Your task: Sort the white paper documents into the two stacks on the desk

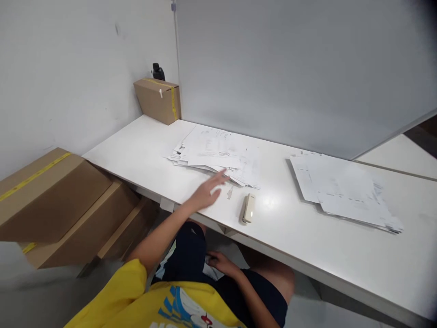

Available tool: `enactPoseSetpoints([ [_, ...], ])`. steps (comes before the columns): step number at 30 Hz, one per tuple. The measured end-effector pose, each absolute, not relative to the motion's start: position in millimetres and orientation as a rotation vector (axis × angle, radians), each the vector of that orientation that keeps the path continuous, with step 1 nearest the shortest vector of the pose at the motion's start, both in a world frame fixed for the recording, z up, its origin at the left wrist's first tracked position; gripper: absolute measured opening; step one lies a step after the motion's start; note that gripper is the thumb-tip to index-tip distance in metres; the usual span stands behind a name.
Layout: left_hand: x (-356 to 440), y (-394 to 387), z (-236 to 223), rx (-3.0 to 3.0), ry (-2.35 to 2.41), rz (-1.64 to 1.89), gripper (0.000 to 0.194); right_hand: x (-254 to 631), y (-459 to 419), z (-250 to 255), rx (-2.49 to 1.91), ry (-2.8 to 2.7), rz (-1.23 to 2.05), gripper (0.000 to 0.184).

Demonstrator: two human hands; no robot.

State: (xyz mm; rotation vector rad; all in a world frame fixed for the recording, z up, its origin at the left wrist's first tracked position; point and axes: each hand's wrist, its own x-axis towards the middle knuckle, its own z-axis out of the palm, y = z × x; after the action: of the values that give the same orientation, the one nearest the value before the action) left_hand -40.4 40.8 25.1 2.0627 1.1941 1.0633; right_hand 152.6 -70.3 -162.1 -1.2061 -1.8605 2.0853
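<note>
My left hand (pixel 206 193) reaches over the front part of the white table, fingers stretched and apart, with nothing in it. Its fingertips are at the near edge of a loose pile of printed papers (pixel 215 148); whether they touch it I cannot tell. To the right of that hand lies a cream stapler (pixel 249 208). Down at my lap, below the table edge, is my right hand (pixel 221 264), its fingers curled in. What it holds, if anything, I cannot make out. A second pile of papers (pixel 344 187) lies further right, its sheets uneven.
The white table (pixel 341 246) runs along a grey partition (pixel 300 68). A taped cardboard box (pixel 157 102) stands at the far left corner, with a black bottle (pixel 158 72) behind it. More cardboard boxes (pixel 58 200) are stacked left of the table, close to my left arm.
</note>
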Motion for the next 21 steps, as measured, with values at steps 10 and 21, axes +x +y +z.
enactPoseSetpoints([
  [10,-123.2,88.0,21.0,2.646,1.821,0.598,0.052,240.2,-90.2,-1.2,-0.985,-1.666,2.01,0.05],
  [21,-108.5,71.7,12.1,2.724,1.394,1.016,0.042,197.8,66.1,58.4,-1.433,-1.401,1.062,0.049],
])
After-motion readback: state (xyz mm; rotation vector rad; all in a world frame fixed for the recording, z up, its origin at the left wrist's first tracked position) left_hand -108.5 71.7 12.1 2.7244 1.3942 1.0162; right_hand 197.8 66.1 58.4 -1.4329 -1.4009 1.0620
